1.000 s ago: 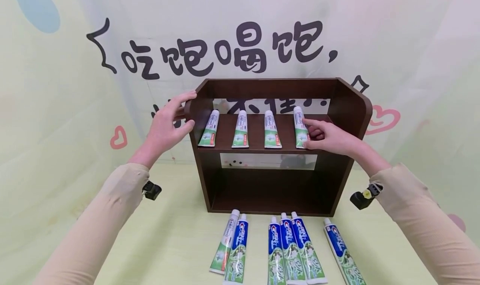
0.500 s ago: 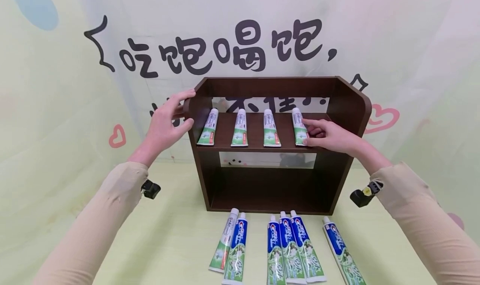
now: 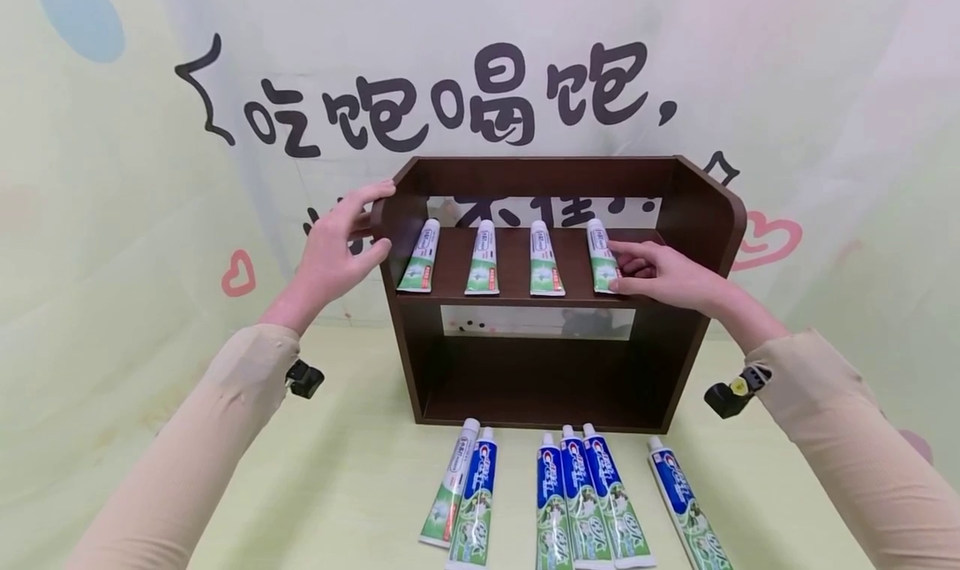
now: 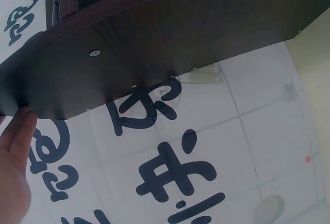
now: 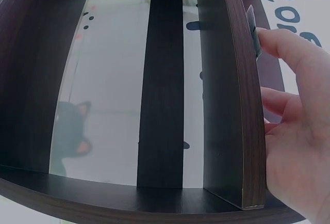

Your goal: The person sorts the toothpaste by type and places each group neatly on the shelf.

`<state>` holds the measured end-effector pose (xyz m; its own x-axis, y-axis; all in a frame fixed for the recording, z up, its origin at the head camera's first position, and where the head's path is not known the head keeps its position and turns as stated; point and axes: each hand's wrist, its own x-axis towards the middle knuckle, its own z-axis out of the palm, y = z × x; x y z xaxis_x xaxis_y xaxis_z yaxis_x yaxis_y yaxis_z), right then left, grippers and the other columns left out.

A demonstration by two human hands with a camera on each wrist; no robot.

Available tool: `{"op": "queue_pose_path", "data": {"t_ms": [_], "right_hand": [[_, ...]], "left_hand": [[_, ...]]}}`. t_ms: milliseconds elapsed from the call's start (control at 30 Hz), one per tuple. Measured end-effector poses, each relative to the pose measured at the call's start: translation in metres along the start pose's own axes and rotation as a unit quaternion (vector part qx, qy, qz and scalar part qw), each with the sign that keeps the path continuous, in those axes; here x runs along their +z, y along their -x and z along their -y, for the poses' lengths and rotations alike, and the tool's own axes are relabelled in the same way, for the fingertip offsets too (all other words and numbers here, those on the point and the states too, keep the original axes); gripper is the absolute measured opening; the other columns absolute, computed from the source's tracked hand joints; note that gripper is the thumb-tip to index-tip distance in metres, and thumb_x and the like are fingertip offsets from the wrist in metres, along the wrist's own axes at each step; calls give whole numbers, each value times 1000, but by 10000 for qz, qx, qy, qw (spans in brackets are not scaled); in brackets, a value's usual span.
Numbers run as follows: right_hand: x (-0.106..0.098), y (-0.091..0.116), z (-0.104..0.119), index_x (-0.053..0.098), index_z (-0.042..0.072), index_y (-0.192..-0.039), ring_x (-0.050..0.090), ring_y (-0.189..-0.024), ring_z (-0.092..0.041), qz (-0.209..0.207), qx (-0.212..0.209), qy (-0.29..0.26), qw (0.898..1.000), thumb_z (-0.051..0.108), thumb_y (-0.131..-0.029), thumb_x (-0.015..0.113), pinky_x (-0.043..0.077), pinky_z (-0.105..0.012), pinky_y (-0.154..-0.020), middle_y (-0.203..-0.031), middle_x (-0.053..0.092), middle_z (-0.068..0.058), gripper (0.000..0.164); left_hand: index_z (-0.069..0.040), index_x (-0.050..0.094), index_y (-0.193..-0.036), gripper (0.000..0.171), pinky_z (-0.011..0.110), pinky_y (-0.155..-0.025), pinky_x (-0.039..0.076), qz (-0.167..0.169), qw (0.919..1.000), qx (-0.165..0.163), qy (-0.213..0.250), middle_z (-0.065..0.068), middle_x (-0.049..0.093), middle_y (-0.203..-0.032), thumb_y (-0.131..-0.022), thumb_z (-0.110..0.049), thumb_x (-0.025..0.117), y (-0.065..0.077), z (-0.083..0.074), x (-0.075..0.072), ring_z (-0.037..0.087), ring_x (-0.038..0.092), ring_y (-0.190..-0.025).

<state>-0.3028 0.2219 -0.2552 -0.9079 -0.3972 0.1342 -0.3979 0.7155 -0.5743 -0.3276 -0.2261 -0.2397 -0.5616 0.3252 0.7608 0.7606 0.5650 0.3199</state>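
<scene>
Four toothpaste tubes lie spaced in a row on the upper level of the dark brown shelf (image 3: 525, 302), white caps to the back. At the rightmost white-and-green toothpaste tube (image 3: 602, 262), my right hand (image 3: 663, 276) holds its right edge between index finger and thumb, the other fingers curled under. In the right wrist view, the thumb meets the end of the tube at the board's edge. My left hand (image 3: 330, 245) rests on the shelf's left side panel (image 4: 170, 33), fingers extended against its outer face and thumb by the front edge.
On the pale table before the shelf lie a white-and-green tube (image 3: 450, 487), a blue-and-green Crest tube (image 3: 474, 499) beside it, three more Crest tubes (image 3: 585, 495) side by side, and another Crest tube (image 3: 686, 503) tilted at the right. A printed cloth (image 3: 480, 20) hangs behind.
The rightmost tube's cap end has tilted slightly left, and my right hand has shifted a little to the right along with it. The left hand stays on the side panel.
</scene>
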Motion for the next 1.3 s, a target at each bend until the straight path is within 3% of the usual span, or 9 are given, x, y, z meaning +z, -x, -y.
{"op": "queue_pose_path", "data": {"t_ms": [333, 600, 933, 1033, 1233, 1300], "right_hand": [[-1, -1, 1, 34, 11, -154, 49, -120, -31, -52, -48, 35, 10000, 30, -93, 65, 52, -28, -88, -137, 49, -18, 71], [-2, 1, 0, 35, 12, -154, 48, -121, -32, -63, -20, 12, 10000, 32, -94, 65, 54, -34, -91, -139, 48, -18, 70], [0, 0, -3, 35, 11, -153, 48, -122, -32, -82, -46, -156, 9998, 31, -93, 66, 53, -29, -90, -140, 48, -18, 71], [0, -1, -3, 33, 9, -154, 48, -123, -33, -84, -94, -284, 9995, 30, -93, 66, 51, -26, -92, -142, 47, -18, 72], [0, -1, -1, 32, 8, -154, 48, -125, -32, -197, -158, -510, 9984, 27, -93, 66, 46, -12, -87, -143, 46, -19, 72], [1, 0, 0, 31, 8, -154, 47, -125, -33, -231, -167, -537, 9981, 26, -93, 67, 47, -13, -89, -144, 46, -19, 73]], "left_hand": [[-22, 51, -143, 63, 2, -91, 44, -22, 10000, 20, -18, -6, 49, -151, -86, 0, 66, 0, -2, -2, 23, 66, -116], [-21, 52, -142, 63, 2, -91, 45, -55, 10000, 44, 22, -4, 50, -150, -85, 1, 67, -2, -2, -2, 25, 66, -116], [-20, 52, -142, 63, 2, -90, 45, -9, 10000, -17, -21, -3, 49, -151, -85, 0, 68, 0, -2, -1, 24, 65, -116], [-22, 52, -142, 63, 6, -92, 47, -11, 10000, -25, -13, -5, 49, -151, -85, 0, 67, 1, -2, -1, 24, 64, -118], [-21, 51, -142, 62, 23, -95, 55, 1, 10000, -23, 24, -4, 50, -151, -86, -2, 67, -1, -1, 0, 27, 65, -117], [-22, 51, -142, 62, 20, -95, 55, 15, 10000, -35, -13, -5, 50, -151, -86, -2, 68, 0, -1, 0, 25, 65, -117]]}}
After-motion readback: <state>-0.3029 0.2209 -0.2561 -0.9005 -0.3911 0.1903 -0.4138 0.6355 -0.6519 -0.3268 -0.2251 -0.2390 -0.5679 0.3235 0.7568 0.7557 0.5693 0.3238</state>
